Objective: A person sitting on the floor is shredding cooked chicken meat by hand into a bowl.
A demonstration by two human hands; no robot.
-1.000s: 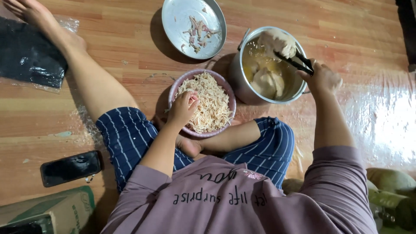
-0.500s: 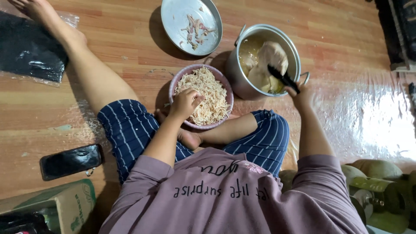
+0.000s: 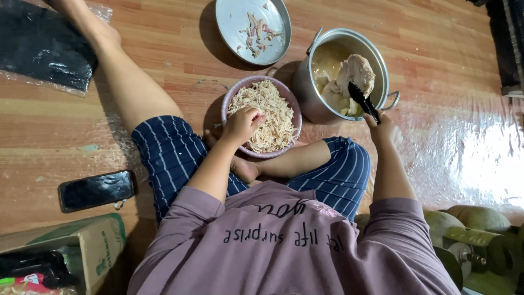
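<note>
Left hand resting on pink bowl rim, fingers curled loosely into shredded chicken; a firm hold cannot be confirmed. Right hand closed around black tongs. Tongs clamped on whole cooked chicken, raised above steel pot. Beyond, metal plate bearing scraps.

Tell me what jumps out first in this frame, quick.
The metal pot at top centre: the right hand holds black tongs clamped on a big pale piece of chicken lifted above the broth. Just left of it, the left hand rests in a pink bowl heaped with shredded meat, between the person's knees. Above the bowl sits a metal plate with a few scraps.
</note>
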